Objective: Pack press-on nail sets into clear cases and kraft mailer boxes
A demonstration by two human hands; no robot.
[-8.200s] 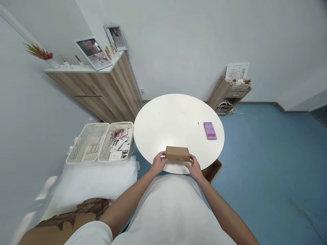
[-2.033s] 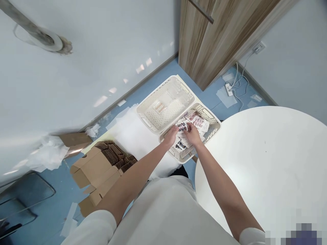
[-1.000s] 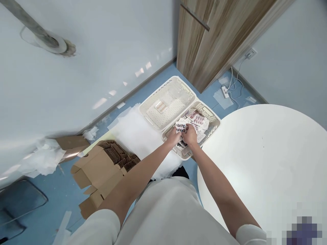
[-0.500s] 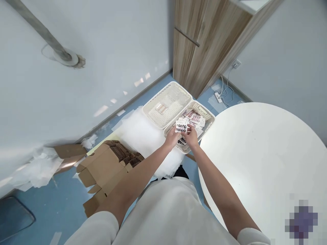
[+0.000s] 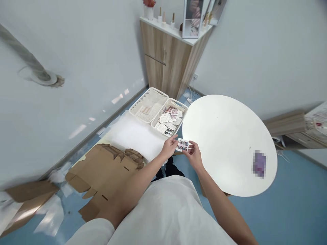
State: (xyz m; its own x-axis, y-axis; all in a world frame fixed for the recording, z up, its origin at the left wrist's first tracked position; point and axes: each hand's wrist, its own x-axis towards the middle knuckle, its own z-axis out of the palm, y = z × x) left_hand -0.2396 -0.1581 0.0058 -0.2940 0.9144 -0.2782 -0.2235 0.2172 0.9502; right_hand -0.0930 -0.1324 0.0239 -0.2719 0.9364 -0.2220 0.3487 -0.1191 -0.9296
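Note:
Between my two hands is a small white card of press-on nails (image 5: pixel 182 144), with dark glossy pieces in two rows. My left hand (image 5: pixel 170 147) pinches its left edge, and my right hand (image 5: pixel 194 154) grips the right edge with thumb and fingers. Just beyond them stands a white perforated basket (image 5: pixel 186 109) holding many similar cards (image 5: pixel 171 117) in a loose heap. Joined to its left side or touching it is a second white basket (image 5: pixel 139 106), with a small clear pack (image 5: pixel 145 110) inside.
At my right is a round white table (image 5: pixel 227 136) bearing a blurred purple patch. Flattened cardboard boxes (image 5: pixel 107 173) and white padding (image 5: pixel 130 134) lie at left. A wood cabinet (image 5: pixel 166 51) stands in the corner; a pipe (image 5: pixel 28 56) juts from the wall.
Both hands have drawn back from over the basket toward my body, bringing the card with them. My view has swung up and right, showing the cabinet top and more of the table.

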